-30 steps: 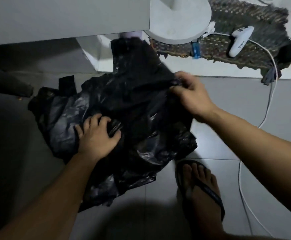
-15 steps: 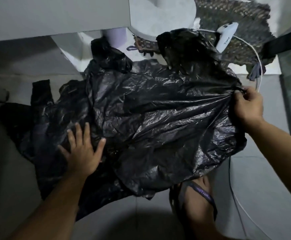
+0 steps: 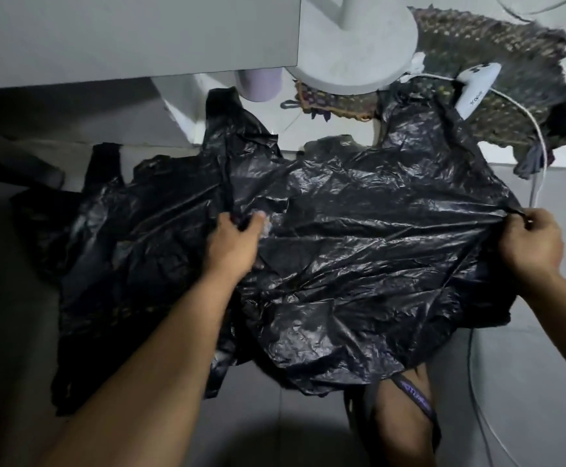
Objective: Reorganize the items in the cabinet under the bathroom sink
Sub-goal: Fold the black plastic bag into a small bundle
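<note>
A big black plastic bag [image 3: 359, 251] lies spread over the grey tiled floor, crumpled and shiny. My right hand [image 3: 529, 246] pinches its right edge and holds the plastic stretched taut. My left hand [image 3: 236, 244] sits near the bag's middle, fingers curled around a fold of the plastic. More black bags [image 3: 113, 237] lie bunched to the left, partly under the top one.
A white cabinet panel [image 3: 133, 35] stands at the top left. A round white stand base [image 3: 355, 59], a lilac cup [image 3: 258, 85], a woven mat [image 3: 490, 62], a white device [image 3: 477, 89] with its cable lie beyond. My sandalled foot [image 3: 406, 409] shows below the bag.
My left hand has moved from the bag's lower left up to its middle and now grips a fold. The right hand keeps its pinch, and the bag lies stretched wider.
</note>
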